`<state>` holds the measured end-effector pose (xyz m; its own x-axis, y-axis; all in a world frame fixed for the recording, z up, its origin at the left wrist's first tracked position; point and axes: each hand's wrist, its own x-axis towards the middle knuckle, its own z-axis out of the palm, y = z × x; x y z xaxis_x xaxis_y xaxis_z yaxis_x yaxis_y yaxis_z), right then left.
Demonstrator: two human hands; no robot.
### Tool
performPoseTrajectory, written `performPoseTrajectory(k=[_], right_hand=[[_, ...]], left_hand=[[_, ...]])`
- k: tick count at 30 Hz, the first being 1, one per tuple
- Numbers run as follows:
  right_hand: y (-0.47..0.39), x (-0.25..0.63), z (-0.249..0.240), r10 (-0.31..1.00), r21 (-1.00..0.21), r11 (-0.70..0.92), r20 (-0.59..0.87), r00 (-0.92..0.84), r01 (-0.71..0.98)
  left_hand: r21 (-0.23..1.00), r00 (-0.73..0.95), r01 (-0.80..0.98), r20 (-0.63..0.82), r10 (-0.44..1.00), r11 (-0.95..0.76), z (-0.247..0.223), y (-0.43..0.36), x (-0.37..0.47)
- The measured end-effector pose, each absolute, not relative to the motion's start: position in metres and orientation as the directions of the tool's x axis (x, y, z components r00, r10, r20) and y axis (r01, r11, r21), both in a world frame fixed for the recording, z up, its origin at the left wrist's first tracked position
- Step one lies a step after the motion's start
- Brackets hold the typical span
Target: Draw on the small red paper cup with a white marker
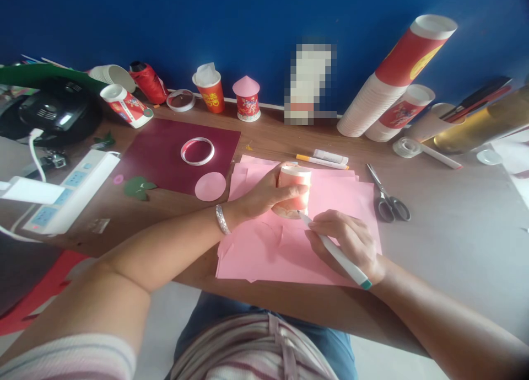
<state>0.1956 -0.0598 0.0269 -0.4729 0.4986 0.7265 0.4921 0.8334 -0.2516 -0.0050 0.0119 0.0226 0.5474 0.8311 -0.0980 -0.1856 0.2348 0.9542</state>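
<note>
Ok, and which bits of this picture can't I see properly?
All in the head view:
- Part of the held cup: covered by the left hand.
- Whether the white pen touches the cup: its tip is too small to tell.
- Whatever is behind the pixelated patch: blurred out.
- The gold cylinder's far end: cut off by the right edge.

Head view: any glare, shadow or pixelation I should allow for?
Head view: the held red-and-white paper cup looks washed out; soft shadow crosses the pink paper sheets; glare pales the brown wooden table at right; pixelation hides something before the blue wall.
</note>
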Motion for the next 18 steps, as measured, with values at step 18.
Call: performPoseTrajectory(k=[18], right_hand=[[-0.0599,0.1958,0.0272,0.494,-0.249,0.835,0.732,-0.470,0.490]], left_hand=[[0.958,0.533,-0.174,-0.105,0.840,0.229,0.0250,0.0114,-0.0020]])
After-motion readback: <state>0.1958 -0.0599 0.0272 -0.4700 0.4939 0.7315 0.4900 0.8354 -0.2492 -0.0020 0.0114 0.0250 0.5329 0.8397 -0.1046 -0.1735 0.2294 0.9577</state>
